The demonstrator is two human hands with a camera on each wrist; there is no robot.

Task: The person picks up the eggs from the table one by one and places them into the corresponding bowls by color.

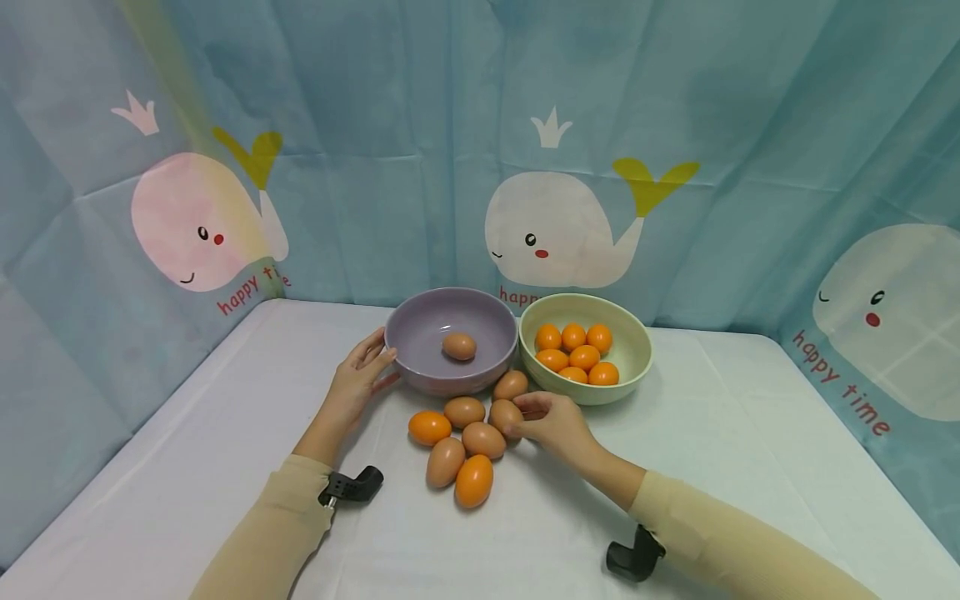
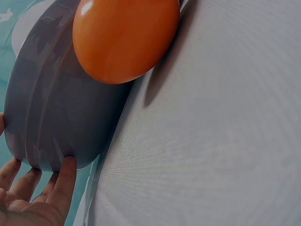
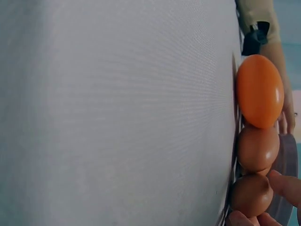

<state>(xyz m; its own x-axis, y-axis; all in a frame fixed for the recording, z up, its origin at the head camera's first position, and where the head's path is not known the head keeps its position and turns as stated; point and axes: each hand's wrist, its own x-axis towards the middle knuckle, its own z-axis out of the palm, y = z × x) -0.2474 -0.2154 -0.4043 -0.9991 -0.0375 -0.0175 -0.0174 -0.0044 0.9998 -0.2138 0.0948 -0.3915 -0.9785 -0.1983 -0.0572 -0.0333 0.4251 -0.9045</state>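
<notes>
In the head view my left hand [image 1: 358,379] touches the left side of the purple bowl [image 1: 408,367]. Its fingertips rest on the bowl's outer wall, as the left wrist view shows. One brown egg [image 1: 459,346] lies inside that bowl. My right hand [image 1: 558,427] pinches a brown egg [image 1: 506,418] between thumb and fingers, low at the right of a cluster. Around it on the cloth lie several other brown eggs [image 1: 483,440] and two smooth orange eggs, one at the left [image 1: 430,427] and one at the front [image 1: 474,481].
A light green bowl [image 1: 637,354] stands right beside the purple one and holds several orange eggs [image 1: 584,357]. White cloth [image 1: 247,433] covers the table. Behind hangs a blue curtain [image 1: 375,208] with printed whales. Each wrist carries a black camera [image 1: 636,557].
</notes>
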